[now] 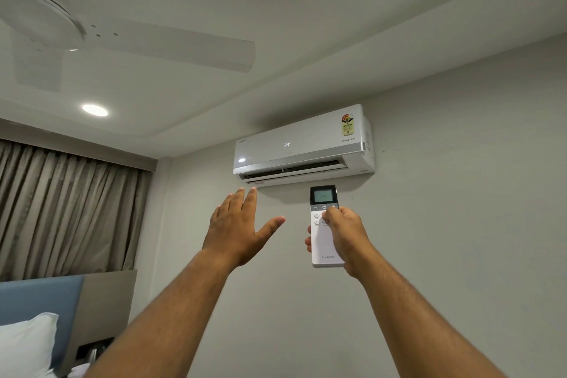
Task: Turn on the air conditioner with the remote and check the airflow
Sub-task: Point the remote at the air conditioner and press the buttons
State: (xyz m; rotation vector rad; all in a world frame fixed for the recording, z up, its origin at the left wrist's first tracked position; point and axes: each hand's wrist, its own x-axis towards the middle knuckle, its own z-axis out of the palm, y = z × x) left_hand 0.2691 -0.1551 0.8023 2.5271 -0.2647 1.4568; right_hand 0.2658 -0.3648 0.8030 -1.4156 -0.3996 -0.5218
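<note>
A white wall-mounted air conditioner [302, 144] hangs high on the wall. Its front panel shows 24 and its bottom louvre stands open. My right hand [348, 235] grips a white remote [323, 242] upright just below the unit, thumb on the buttons under its lit screen. My left hand [241, 222] is raised beside it, palm towards the unit, fingers together and thumb spread, just below the left part of the vent. It holds nothing.
A white ceiling fan [61, 24] is overhead at the upper left, its blades blurred. A round ceiling light [95, 110] glows near brown curtains [67, 209]. A blue headboard [40, 301] and a white pillow [27, 344] are at the lower left.
</note>
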